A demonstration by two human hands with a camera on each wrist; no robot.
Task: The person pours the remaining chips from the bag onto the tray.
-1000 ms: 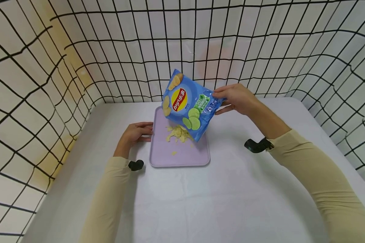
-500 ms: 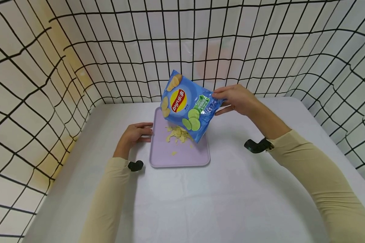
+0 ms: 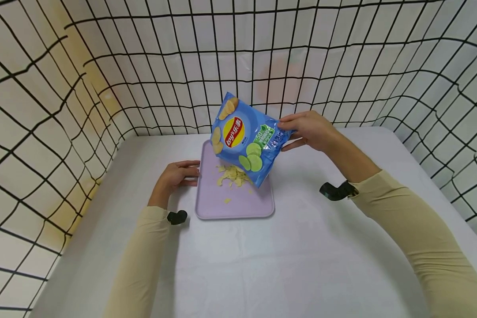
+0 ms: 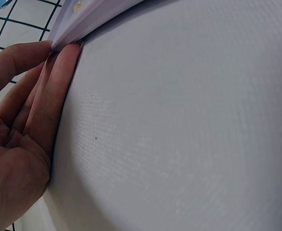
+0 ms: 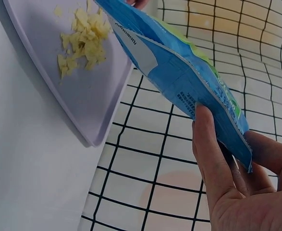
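The right hand (image 3: 309, 128) is holding the blue chip bag (image 3: 242, 137) by its right end, the thumb and fingers clamping the film from both faces and pinching it, as the right wrist view is showing. The bag is hanging at a slant over the far right part of the lilac tray (image 3: 238, 211), its printed front with the red and yellow logo and green slices facing the head camera; its upper left corner is standing higher than the gripped end. Beneath it, a heap of broken yellow chips (image 3: 231, 176) is lying on the tray, partly hidden by the bag in the head view, and at least 1 small crumb (image 3: 227, 200) is sitting nearer the front rim. The left hand (image 3: 177, 174) is resting beside the tray's left rim, its fingers reaching out nearly straight and a little apart, fingertips touching the edge. The tray is lying flat on the white table (image 3: 302, 260). The 2 beige sleeves (image 3: 417, 234) are covering the forearms, and 2 black devices (image 3: 335, 191) are jutting inward from the wrists. A black wire grid (image 3: 253, 81) is standing around the table's back and sides.
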